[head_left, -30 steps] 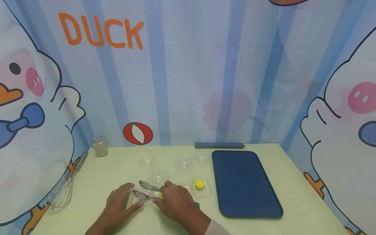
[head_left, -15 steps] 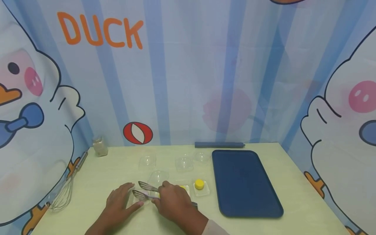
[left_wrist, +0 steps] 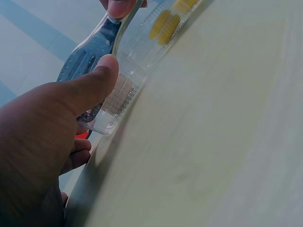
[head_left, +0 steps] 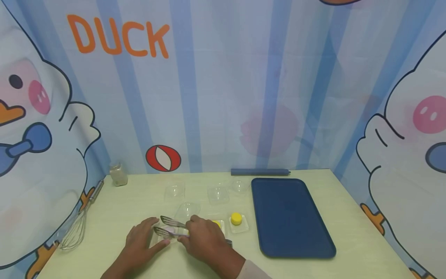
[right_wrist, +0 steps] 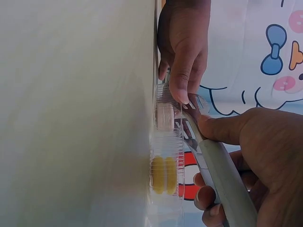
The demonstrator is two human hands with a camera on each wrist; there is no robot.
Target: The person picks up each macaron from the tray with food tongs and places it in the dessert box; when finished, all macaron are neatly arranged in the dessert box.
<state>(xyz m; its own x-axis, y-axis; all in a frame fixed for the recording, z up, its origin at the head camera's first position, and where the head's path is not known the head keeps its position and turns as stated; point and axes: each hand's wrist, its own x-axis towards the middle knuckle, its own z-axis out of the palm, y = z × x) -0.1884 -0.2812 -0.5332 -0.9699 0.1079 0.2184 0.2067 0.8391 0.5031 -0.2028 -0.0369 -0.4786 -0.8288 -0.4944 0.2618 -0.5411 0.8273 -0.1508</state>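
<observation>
My right hand [head_left: 207,238] grips tongs [head_left: 170,221] with slotted heads, held with the two heads apart. They overlap a clear plastic container [left_wrist: 105,126] that holds a pale pink macaron [right_wrist: 165,117]. My left hand [head_left: 141,240] holds that container between thumb and fingers at its left end. In the right wrist view, a yellow macaron [right_wrist: 164,175] sits in the clear container beside the pink one. To the right of my right hand, another yellow macaron [head_left: 236,218] sits on a small clear base [head_left: 244,228]. My right hand partly hides the middle containers.
Several clear domed lids [head_left: 218,193] lie behind the hands. A dark blue tray [head_left: 290,221] is on the right, with a blue rolled item [head_left: 259,172] along the back edge. A whisk [head_left: 78,224] and a glass jar [head_left: 119,174] stand at the left of the table [head_left: 348,232].
My right hand and the tongs have shifted slightly left over the pink macaron's container. The left hand stays where it was.
</observation>
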